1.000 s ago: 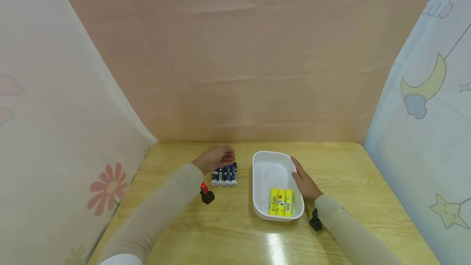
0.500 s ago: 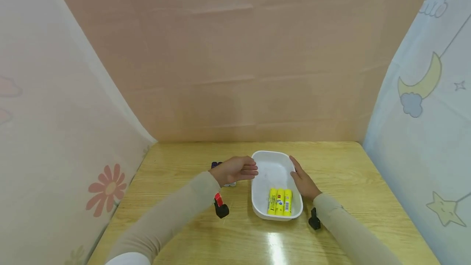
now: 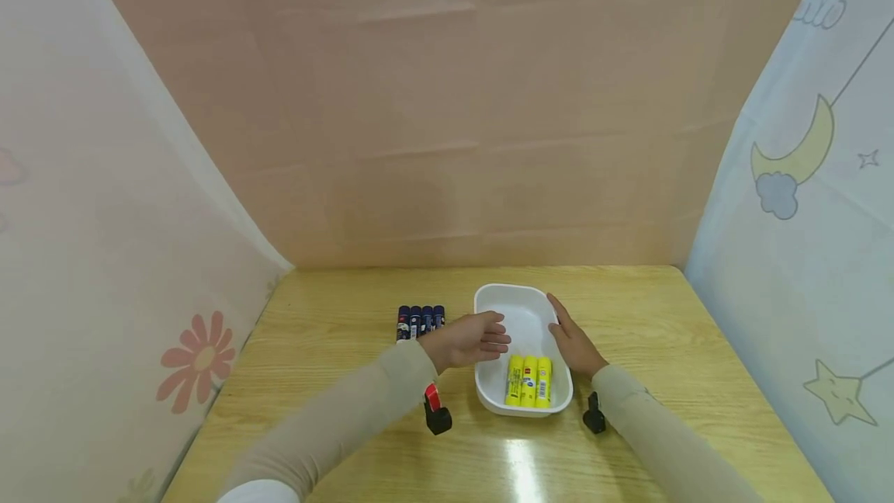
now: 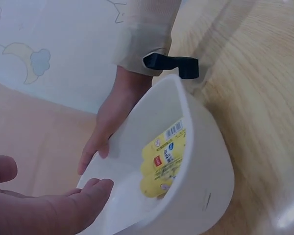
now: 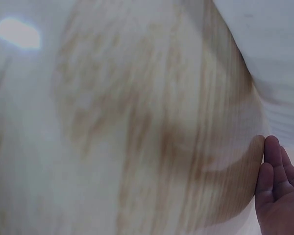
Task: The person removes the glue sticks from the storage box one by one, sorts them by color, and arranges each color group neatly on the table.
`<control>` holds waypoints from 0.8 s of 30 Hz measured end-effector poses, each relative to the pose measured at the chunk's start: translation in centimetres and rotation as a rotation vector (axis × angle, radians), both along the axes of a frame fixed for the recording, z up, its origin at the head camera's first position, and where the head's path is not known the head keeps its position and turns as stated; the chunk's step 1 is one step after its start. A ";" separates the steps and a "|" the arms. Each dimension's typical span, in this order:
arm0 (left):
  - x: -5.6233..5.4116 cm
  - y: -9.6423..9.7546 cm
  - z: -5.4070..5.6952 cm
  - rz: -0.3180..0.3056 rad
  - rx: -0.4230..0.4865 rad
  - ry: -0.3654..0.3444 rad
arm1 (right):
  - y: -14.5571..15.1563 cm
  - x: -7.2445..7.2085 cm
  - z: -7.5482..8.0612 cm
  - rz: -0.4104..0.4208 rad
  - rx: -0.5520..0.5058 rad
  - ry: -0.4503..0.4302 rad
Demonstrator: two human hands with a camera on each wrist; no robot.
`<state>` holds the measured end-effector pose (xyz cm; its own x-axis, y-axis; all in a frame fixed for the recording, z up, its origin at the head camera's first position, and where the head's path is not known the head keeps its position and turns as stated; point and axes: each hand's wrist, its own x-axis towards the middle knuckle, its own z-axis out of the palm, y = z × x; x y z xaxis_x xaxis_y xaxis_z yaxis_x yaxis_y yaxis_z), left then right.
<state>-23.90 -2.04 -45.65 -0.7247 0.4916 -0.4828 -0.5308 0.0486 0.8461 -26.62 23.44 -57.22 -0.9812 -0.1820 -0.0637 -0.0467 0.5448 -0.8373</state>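
Observation:
A white plastic tray (image 3: 482, 379) stands on the table, with three yellow glue sticks (image 3: 529, 383) side by side at its near end. My left hand (image 3: 476, 338) reaches across the tray's left rim, fingers loosely extended and holding nothing; its fingertips are over the inside. On the right, my right hand (image 3: 576, 344) holds the tray's side wall, thumb at the rim and fingers along the outside. The left wrist view shows this right hand (image 4: 115, 115) on the far rim. Several dark blue glue sticks (image 3: 421, 320) lie in a row left of the tray, partly hidden by my left hand.
The wooden table (image 3: 335, 309) ends at a brown backdrop (image 3: 447, 138). Printed white curtains, one with a red flower (image 3: 198, 362), the other with a yellow moon (image 3: 803, 147), hang at both sides.
My left hand has moved right and nearer, from over the dark blue glue sticks to over the tray's left rim, uncovering their far ends. My right hand has stayed on the tray.

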 end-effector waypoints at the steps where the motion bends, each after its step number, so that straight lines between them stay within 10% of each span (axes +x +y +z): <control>1: 0.1 0.2 -0.1 -0.007 0.003 -0.002 | 0.0 0.0 0.0 0.002 0.001 0.001; 24: 1.6 2.6 -2.5 0.142 -0.075 -0.165 | 0.4 -0.2 -0.1 -0.001 0.026 0.019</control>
<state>-22.27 0.60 -48.19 -0.6921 0.3485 -0.6321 -0.6677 0.0235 0.7441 -26.79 23.83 -57.34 -0.9824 -0.1801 -0.0498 -0.0622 0.5665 -0.8217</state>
